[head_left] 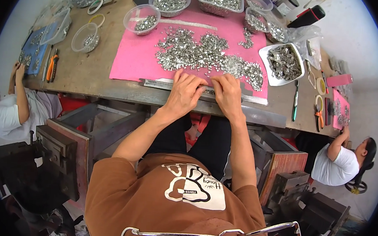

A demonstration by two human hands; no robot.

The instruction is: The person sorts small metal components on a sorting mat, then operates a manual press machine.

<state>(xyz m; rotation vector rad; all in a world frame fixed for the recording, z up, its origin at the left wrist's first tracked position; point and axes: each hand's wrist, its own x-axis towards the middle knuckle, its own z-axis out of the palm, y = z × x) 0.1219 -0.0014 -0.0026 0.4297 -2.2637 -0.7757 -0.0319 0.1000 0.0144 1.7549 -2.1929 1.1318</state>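
A long, narrow metal bar [156, 84] lies along the table's near edge. My left hand [184, 91] rests over its middle, fingers bent and drawn together, thumb toward the right hand. Close beside it, my right hand [228, 94] is curled over the bar with its fingertips pointing down. Whatever lies between the fingers of either hand is hidden or too small to name. Just beyond the fingertips spreads a pile of small shiny metal pieces [189, 50] on a pink mat [129, 61].
Clear plastic tubs [128, 24] of metal pieces stand behind the pile. A white dish [264, 53] holds darker pieces at the right. Orange-handled pliers [51, 66] lie left, another pair of pliers [319, 116] right. Co-workers sit at both sides; vises [57, 157] flank me.
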